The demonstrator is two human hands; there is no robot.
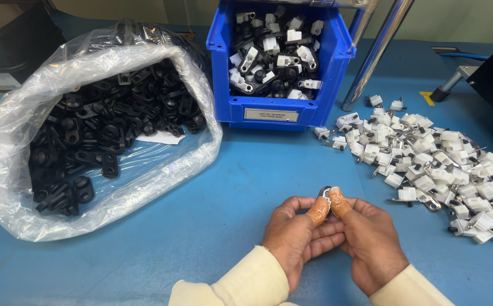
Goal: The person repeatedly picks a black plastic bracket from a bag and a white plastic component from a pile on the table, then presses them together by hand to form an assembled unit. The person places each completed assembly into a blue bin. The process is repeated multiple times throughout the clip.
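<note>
Clips, black ones, fill the clear bag (8,147) lying open at the left of the blue counter (201,226), many of them unused by the look of it. Behind the hands, the blue bin (223,73) holds joined pieces, black with white, and seems about half full. At the right, white parts (428,158) with small metal rings lie in a loose heap, so plenty of that stock is left too. Low in the middle, the left hand (294,235) and right hand (371,238) meet, thumbs in orange covers, pinching one small piece (324,192) between them just above the counter; its make-up is mostly hidden.
</note>
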